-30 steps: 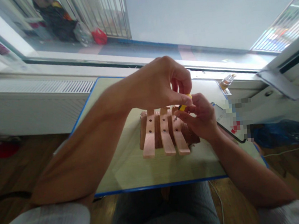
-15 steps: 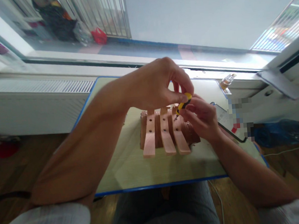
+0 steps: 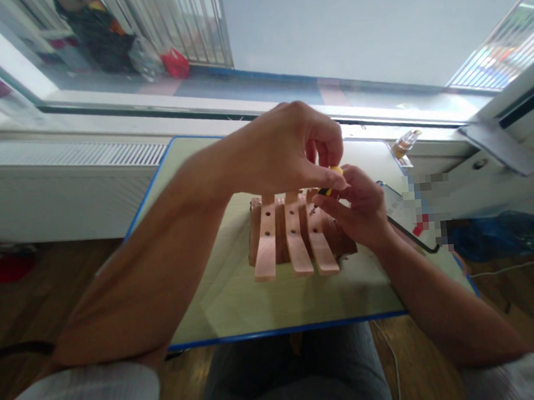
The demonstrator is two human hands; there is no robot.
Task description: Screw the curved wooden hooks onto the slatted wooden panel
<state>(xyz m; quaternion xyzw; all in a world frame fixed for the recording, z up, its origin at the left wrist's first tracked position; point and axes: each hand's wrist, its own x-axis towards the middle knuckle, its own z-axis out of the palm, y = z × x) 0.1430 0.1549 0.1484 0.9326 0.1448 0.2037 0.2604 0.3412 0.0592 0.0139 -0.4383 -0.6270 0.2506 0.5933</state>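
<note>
A small screwdriver (image 3: 325,191) with a yellow and black handle tilts over a brown wooden slab (image 3: 341,237). My left hand (image 3: 286,152) pinches the top of the handle between thumb and fingers. Lower down, my right hand (image 3: 362,208) closes around the screwdriver near its shaft. The tip meets a dark screw or hole (image 3: 313,209) at the upper part of the right wooden strip (image 3: 323,254). Beside it on the slab lie a middle strip (image 3: 300,256) and a left strip (image 3: 265,258), both with dark holes. My fingers hide most of the handle.
The slab rests on a light table (image 3: 238,307) with a blue edge. A phone or tablet (image 3: 399,208), partly pixelated, lies to the right. Behind it stands a small amber bottle (image 3: 405,144). A radiator (image 3: 62,185) and the window border the table.
My left thumb has slid across the handle to the right, covering more of it, as the fingers turn. The slab and strips stay practically in place.
</note>
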